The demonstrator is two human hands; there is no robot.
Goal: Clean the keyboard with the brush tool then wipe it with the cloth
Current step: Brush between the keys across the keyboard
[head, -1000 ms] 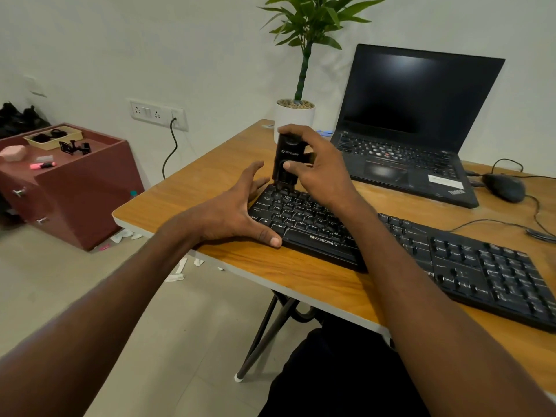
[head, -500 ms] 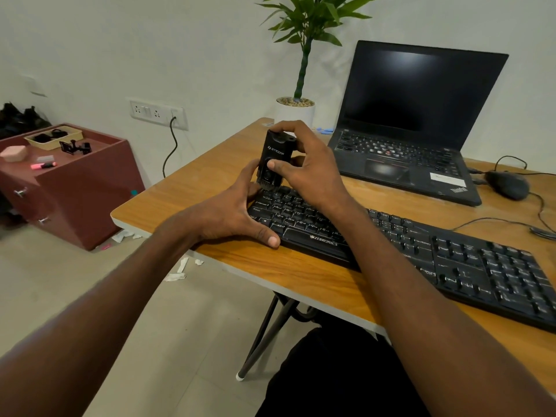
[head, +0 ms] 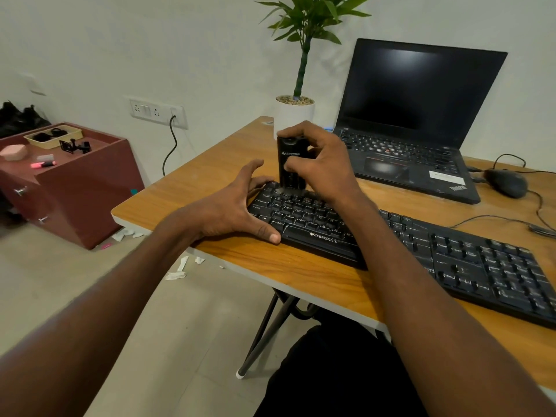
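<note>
1. Right hand (head: 323, 170) grips the brush tool (head: 289, 165) with curled fingers and thumb, upright, its lower end on the top rows of the keyboard (head: 391, 245).
2. Left hand (head: 233, 207) lies with fingers spread and mostly straight on the keyboard's end, holding nothing, thumb at the front edge.
3. I judge the tool light and stiff; a hold on its upper body looks best. The keyboard may slide, so it needs steadying.
4. No cloth is visible.
</note>
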